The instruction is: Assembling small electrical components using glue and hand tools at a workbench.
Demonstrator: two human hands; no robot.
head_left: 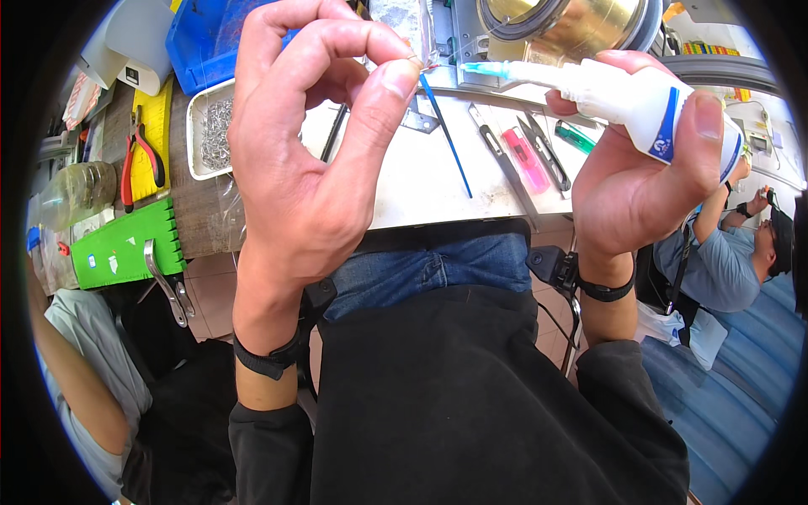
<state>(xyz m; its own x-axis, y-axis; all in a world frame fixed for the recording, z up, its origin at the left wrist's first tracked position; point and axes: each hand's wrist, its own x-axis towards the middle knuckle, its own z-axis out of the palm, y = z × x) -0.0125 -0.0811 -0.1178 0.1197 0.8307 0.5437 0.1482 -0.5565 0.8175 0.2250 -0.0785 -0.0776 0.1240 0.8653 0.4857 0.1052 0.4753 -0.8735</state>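
My left hand [307,168] is raised over the table, thumb and forefinger pinched together. A tiny reddish and clear thing shows at the fingertips, with fine strands beside it; its kind is too small to tell. My right hand [631,185] is wrapped round a white squeeze bottle [619,93] with a blue label, tilted on its side. The bottle's narrow pale-blue nozzle [486,69] points left toward the pinched fingertips, with a small gap between them. Below the fingertips, a thin blue stick [448,139] lies on the white work surface [412,189].
Left are a white tray [195,139] of small metal pieces, a blue bin [189,50], red-black pliers [129,172] and a green notched board [126,244]. A gold spool [581,29] stands behind; scissors [545,151] and a pink tool [524,160] lie nearer. People sit on both sides.
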